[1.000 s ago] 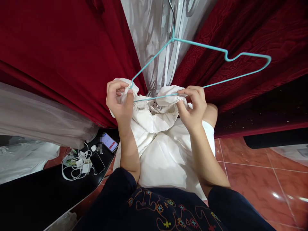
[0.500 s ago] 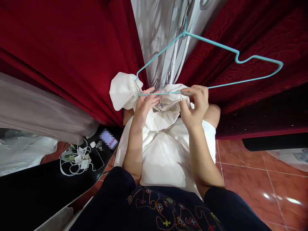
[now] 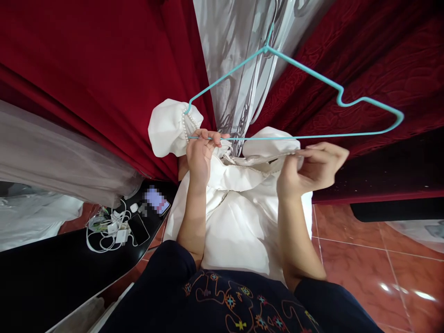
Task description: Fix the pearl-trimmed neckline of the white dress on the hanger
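A white dress (image 3: 239, 222) with a pearl-beaded neckline lies across my lap. Above it is a light-blue clothes hanger (image 3: 305, 68), whose left end sits inside the left puffed sleeve (image 3: 166, 127). My left hand (image 3: 201, 155) has its fingers curled over the hanger's lower bar, close to that sleeve. Between thumb and fingers, my right hand (image 3: 312, 169) pinches the beaded edge by the right puffed sleeve (image 3: 268, 142), pulling it out to the right below the bar. The hanger's right end is bare, outside the dress.
Dark red curtains (image 3: 121, 69) hang on both sides, with sheer white fabric (image 3: 225, 46) between them. At left, a black bench (image 3: 69, 277) bears a lit phone (image 3: 161, 203), a dark phone (image 3: 139, 230) and tangled white cables (image 3: 114, 231). Red floor tiles (image 3: 357, 249) lie at right.
My right hand has moved right, stretching the pinched neckline edge outward. My left hand has curled its fingers over the bar. The left sleeve and hanger end have shifted slightly left.
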### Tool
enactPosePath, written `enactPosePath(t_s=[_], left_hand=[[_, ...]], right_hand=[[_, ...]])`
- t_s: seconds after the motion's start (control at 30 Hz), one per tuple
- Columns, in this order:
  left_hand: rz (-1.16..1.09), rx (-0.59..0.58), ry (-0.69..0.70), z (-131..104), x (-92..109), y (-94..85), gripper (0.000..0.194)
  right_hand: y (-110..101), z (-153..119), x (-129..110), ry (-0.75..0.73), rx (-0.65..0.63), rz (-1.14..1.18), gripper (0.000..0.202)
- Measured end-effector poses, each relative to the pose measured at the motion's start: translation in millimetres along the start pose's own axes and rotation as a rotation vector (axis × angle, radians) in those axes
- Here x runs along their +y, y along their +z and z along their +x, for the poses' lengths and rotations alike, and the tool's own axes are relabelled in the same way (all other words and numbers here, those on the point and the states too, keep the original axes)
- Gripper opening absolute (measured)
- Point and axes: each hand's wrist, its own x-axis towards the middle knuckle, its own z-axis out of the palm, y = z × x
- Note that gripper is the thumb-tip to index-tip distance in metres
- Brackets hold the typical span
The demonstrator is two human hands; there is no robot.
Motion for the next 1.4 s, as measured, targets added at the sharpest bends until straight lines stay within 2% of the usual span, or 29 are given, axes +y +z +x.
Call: enactPosePath(t_s=[0.17,0.3,0.4,0.5,0.6,0.73,0.8,0.87,1.0,1.13,1.3,1.4], left_hand=[[0.018,0.019,0.035,1,3,0.9,0.017],[0.039,0.085,-0.005,-3,-2,10.0,0.018],[0.03,0.106,-0.022,-5,-10,15.3,0.019],[0.059,0.122,-0.001,-3,-14,15.3,0.019],[0.095,0.111,0.062,-2,-13,12.1,0.018],[0.099,0.061,0.159,-2,-8,8.1,0.015],[0.128,0.06,0.162,-3,-6,6.7,0.015],[0.156,0.057,0.148,-3,-4,5.7,0.015],[0.179,0.059,0.138,-4,-2,5.1,0.019],[0.19,0.078,0.132,-5,1,5.1,0.022],[0.159,0.057,0.193,-3,0,2.6,0.021],[0.135,0.033,0.2,-2,0,1.7,0.017]], right_hand=[[-13,58,32,0.046,0.221,-0.047,0.025],[-28,102,63,-0.027,0.346,-0.035,0.023],[-48,117,84,0.061,0.415,-0.079,0.037],[-65,123,94,0.203,0.473,-0.152,0.041],[-62,125,84,0.21,0.42,-0.152,0.04],[-29,123,55,0.056,0.247,-0.026,0.029],[-16,123,49,0.02,0.236,0.032,0.025],[-11,125,54,0.039,0.274,0.059,0.024],[-15,135,79,0.108,0.313,0.012,0.023],[-20,142,84,0.152,0.273,-0.072,0.029],[-25,133,46,0.014,0.167,-0.063,0.023],[-19,127,22,-0.011,0.151,-0.043,0.023]])
